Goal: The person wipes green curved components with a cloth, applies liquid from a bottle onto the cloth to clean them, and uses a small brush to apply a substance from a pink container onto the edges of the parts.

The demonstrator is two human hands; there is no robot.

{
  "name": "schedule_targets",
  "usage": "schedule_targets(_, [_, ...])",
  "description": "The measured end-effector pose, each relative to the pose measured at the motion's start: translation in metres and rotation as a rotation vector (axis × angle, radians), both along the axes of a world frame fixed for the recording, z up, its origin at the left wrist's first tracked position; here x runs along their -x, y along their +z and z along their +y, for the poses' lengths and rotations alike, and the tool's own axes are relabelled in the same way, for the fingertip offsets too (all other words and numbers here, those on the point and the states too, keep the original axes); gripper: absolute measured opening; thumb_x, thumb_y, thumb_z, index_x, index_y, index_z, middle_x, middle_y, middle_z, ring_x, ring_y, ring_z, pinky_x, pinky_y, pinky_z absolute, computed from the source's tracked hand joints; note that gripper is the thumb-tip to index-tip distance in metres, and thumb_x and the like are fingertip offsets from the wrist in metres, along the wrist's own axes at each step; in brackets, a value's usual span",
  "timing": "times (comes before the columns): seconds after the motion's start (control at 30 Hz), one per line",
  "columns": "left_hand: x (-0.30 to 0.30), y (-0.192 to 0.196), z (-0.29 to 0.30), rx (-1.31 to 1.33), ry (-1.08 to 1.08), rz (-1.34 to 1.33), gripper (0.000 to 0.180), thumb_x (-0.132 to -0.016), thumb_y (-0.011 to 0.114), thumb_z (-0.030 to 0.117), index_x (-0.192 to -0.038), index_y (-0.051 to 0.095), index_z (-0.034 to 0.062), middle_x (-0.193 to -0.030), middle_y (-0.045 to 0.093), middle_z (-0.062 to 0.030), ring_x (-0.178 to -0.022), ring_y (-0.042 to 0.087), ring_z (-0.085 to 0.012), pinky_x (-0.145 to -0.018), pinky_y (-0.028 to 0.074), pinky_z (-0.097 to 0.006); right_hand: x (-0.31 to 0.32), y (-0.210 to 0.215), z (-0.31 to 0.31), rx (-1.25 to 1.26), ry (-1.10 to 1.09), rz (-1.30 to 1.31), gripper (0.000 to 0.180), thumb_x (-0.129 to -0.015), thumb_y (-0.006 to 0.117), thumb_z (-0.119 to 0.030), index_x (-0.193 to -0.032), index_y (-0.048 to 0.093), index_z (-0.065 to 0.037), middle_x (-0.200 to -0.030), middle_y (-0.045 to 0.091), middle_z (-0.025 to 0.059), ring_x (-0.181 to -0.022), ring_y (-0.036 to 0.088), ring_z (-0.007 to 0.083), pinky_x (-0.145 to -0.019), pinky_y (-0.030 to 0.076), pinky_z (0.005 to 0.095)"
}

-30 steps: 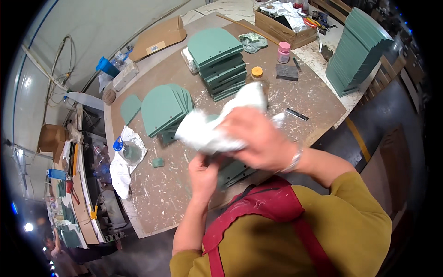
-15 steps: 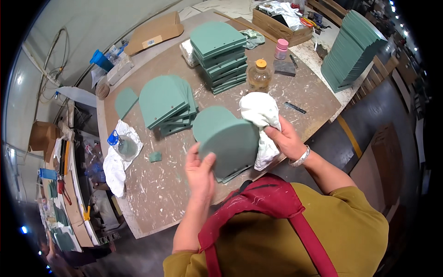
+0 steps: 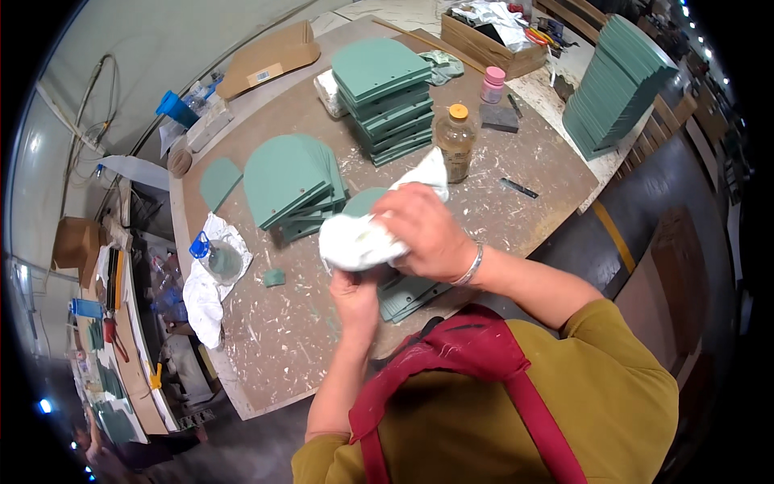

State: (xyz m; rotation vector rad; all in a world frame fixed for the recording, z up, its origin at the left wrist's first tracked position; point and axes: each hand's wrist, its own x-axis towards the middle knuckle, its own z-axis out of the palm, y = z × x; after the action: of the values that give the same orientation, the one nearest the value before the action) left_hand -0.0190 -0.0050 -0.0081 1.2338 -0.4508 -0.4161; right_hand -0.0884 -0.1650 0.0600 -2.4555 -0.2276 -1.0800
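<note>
My right hand (image 3: 427, 234) presses a crumpled white cloth (image 3: 363, 240) against a green arch-shaped panel (image 3: 361, 202), which my left hand (image 3: 355, 294) grips from below at its lower edge. The cloth and hand hide most of that panel. Just under my hands a low stack of green panels (image 3: 407, 294) lies at the table's near edge. A fanned pile of green arch panels (image 3: 290, 181) sits to the left of my hands.
A brown worktable (image 3: 516, 161) carries a tall stack of green panels (image 3: 383, 93), an amber bottle with an orange cap (image 3: 455, 141), a pink-capped jar (image 3: 492, 85), a dark block (image 3: 500, 117) and a blue-capped bottle on a white rag (image 3: 214, 258). More green panels (image 3: 617, 85) lean at the far right. A cardboard box (image 3: 488, 40) stands behind.
Half a second ago the green panel was uncovered with the cloth off to its right. My right hand has since moved the cloth left, over the panel.
</note>
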Motion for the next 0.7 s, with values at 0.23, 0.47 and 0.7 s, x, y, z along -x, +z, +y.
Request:
schedule_targets(0.23, [0.003,0.004,0.012,-0.108,-0.051,-0.135,0.034,-0.086,0.060,-0.006,-0.119,0.054,-0.0013,-0.123,0.059,-0.0124,-0.111,0.055,-0.0147,-0.096,0.042,-0.027,0.042,-0.129,-0.035,-1.024,-0.154,0.387,0.032,-0.096,0.051,-0.017,-0.124,0.053,0.000,-0.110,0.063,0.0100,-0.102,0.058,0.0207,-0.091,0.044,0.0316])
schedule_targets(0.47, [0.004,0.016,0.008,-0.297,-0.101,-0.307,0.032,-0.088,0.064,0.000,-0.119,0.059,-0.0007,-0.101,0.062,-0.0021,-0.092,0.055,-0.0086,-0.082,0.045,-0.023,0.040,0.007,-0.031,-0.698,-0.059,0.085,0.034,-0.087,0.061,-0.012,-0.119,0.057,-0.003,-0.102,0.062,0.0085,-0.093,0.061,0.0217,-0.085,0.047,0.0345])
schedule_targets(0.7, [0.002,0.061,-0.005,-0.087,-0.048,-0.049,0.029,-0.084,0.064,-0.002,-0.113,0.061,-0.0035,-0.099,0.066,-0.0035,-0.088,0.060,-0.0092,-0.080,0.048,-0.024,0.012,0.016,-0.012,-0.242,-0.004,-0.007,0.043,-0.074,0.062,-0.004,-0.117,0.056,-0.004,-0.104,0.055,0.0150,-0.093,0.056,0.0361,-0.078,0.046,0.0403])
